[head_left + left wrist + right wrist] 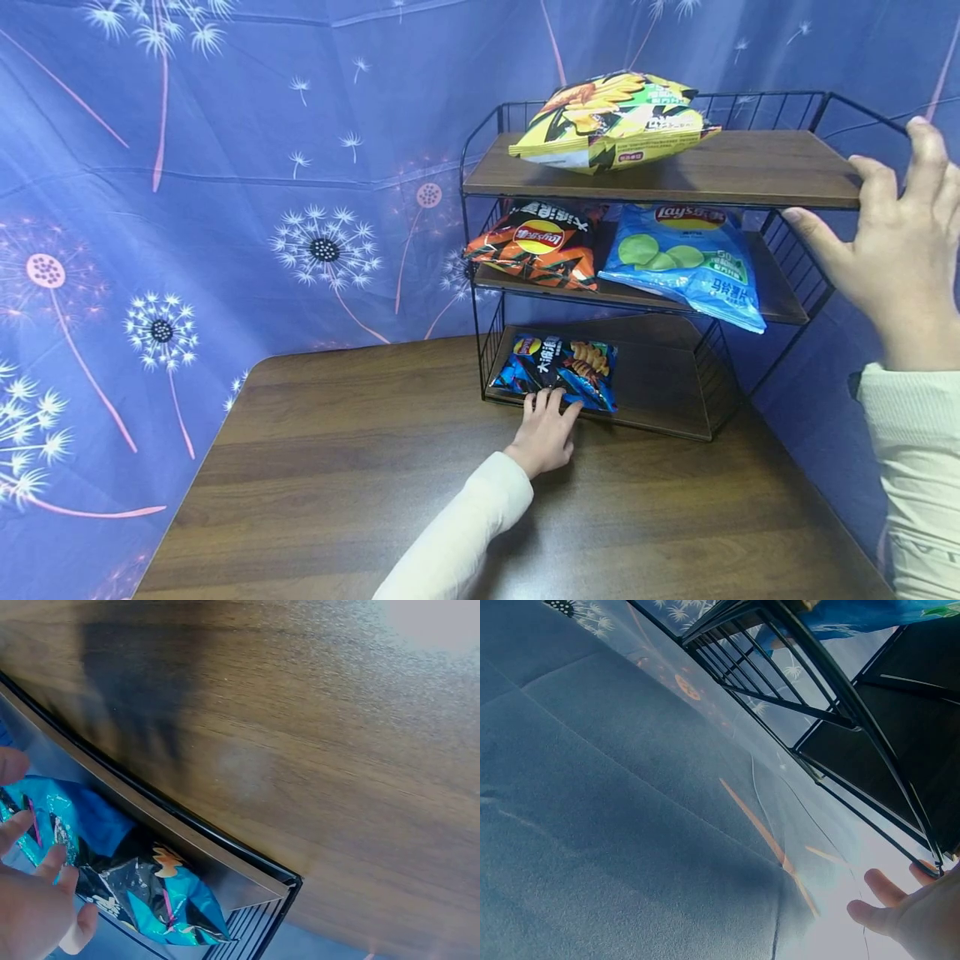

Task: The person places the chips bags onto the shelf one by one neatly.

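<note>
A dark blue and black chip bag (558,367) lies on the bottom shelf of a three-tier rack (660,421). My left hand (546,432) reaches to the bag's front edge with fingers spread. In the left wrist view, those fingers lie over the crinkled bag (142,889), not closed around it; whether they press on it I cannot tell. At the right end of the top shelf (780,162), my right hand (903,242) is raised with thumb and fingers apart. Its fingertips are close to the rack's wire corner in the right wrist view; contact is unclear.
On the top shelf is a yellow chip bag (615,125). The middle shelf bears an orange and black chip bag (536,246) and a light blue one (686,262) overhanging the front edge. The rack stands on a wooden table (337,483) before a blue dandelion-print curtain (247,142).
</note>
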